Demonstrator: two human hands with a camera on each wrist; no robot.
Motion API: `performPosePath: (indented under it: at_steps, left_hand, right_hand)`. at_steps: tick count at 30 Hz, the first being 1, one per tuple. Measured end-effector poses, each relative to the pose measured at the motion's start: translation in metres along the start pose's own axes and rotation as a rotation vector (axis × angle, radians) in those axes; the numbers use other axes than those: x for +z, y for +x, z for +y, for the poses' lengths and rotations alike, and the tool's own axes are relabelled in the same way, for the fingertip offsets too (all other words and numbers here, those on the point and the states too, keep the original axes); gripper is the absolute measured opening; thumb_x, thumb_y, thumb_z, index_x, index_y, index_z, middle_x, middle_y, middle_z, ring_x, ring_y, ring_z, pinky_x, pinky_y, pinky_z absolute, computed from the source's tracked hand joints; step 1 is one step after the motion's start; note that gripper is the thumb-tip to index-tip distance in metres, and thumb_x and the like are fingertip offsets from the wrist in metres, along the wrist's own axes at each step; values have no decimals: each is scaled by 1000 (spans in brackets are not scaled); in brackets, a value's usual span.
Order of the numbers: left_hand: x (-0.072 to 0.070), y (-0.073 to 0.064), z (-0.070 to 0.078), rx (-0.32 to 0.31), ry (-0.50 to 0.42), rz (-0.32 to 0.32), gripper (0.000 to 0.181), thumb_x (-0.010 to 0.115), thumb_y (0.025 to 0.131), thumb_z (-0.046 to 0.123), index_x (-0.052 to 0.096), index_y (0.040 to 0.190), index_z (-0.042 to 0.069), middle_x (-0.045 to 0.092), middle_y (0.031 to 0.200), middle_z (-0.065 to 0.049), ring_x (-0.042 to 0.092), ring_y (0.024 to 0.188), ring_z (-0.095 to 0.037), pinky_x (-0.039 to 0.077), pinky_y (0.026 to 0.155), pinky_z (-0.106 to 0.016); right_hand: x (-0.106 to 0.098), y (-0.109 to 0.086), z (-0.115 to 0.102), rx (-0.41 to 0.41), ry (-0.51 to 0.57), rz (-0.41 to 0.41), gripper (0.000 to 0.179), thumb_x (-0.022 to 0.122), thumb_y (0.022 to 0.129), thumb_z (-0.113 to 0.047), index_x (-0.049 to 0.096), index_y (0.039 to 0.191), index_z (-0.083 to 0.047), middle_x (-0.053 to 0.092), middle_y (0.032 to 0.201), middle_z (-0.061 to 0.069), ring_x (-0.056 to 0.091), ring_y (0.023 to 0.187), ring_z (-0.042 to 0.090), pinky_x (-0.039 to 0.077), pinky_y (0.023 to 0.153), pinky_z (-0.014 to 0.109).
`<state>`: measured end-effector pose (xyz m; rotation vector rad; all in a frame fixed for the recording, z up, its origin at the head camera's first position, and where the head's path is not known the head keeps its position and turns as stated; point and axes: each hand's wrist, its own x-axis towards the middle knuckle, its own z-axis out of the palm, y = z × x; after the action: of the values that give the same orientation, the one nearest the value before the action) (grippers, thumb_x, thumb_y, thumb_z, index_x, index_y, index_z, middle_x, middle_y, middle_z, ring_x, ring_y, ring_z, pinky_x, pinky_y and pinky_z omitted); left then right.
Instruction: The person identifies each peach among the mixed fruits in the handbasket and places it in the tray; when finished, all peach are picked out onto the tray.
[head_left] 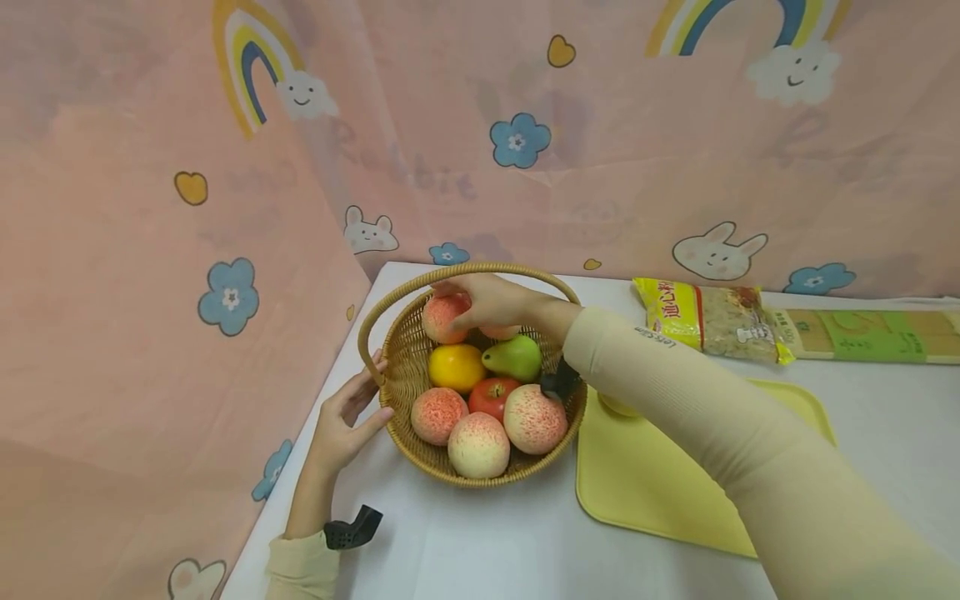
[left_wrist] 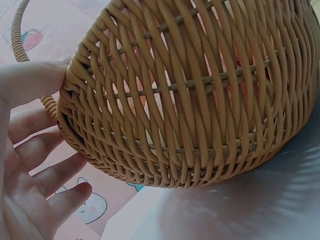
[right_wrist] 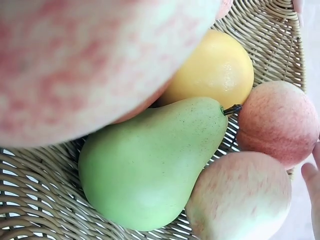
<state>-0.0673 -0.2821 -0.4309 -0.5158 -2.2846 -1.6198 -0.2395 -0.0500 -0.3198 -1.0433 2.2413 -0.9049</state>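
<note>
A round wicker basket [head_left: 405, 375] with an arched handle [head_left: 472, 268] holds fruit. My right hand [head_left: 491, 302] reaches in under the handle and grips a pinkish peach [head_left: 441, 320] at the far side; its fingertips [right_wrist: 312, 182] show beside that peach in the right wrist view. My left hand [head_left: 341, 425] touches the basket's left rim, thumb and fingers spread and fairly straight, near the handle's base. Around the gripped peach lie a yellow-orange fruit [head_left: 457, 368], a green pear [head_left: 513, 359], a red apple [head_left: 492, 397] and several other peaches [head_left: 478, 445].
Right of the basket lies a yellow tray [head_left: 660, 475], with a yellow round thing [head_left: 617, 406] partly hidden by the right sleeve. Behind it are a bag of dry pasta [head_left: 716, 321] and a green-labelled noodle pack [head_left: 877, 335]. A pink patterned curtain [head_left: 450, 125] borders the white table.
</note>
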Motion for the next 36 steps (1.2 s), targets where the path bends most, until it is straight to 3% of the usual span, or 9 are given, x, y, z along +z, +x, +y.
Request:
performPosePath:
  at_steps: [4, 15, 29, 36]
  left_hand:
    - [0, 0, 0, 0, 4, 1, 57, 63, 80, -14, 45, 134, -9, 34, 150, -22, 43, 134, -16, 39, 107, -21]
    - [-1, 1, -2, 19, 8, -1, 59, 63, 79, -13, 45, 135, -8, 34, 150, -21, 43, 134, -19, 39, 108, -23]
    - [-1, 1, -1, 22, 8, -1, 59, 63, 79, -14, 45, 135, -8, 35, 149, -21, 43, 134, -17, 38, 108, -22]
    - [-1, 0, -1, 10, 7, -1, 58, 63, 79, -15, 45, 134, -11, 35, 149, -22, 44, 133, -16, 39, 107, -22]
  right_hand:
    - [0, 2, -1, -8, 25, -22, 69, 68, 88, -17, 33, 146, -8, 39, 150, 7, 32, 140, 21, 26, 118, 38]
    - [-1, 5, 1, 71, 14, -26, 77, 69, 86, -20, 27, 149, -7, 31, 154, 9, 28, 142, 22, 26, 118, 35]
    - [0, 9, 5, 64, -23, -20, 73, 69, 85, -16, 31, 147, -5, 37, 150, 12, 38, 135, 26, 35, 113, 38]
    - [2, 16, 1, 99, -23, -49, 65, 68, 87, -17, 39, 144, -11, 44, 144, 9, 46, 127, 24, 41, 107, 37]
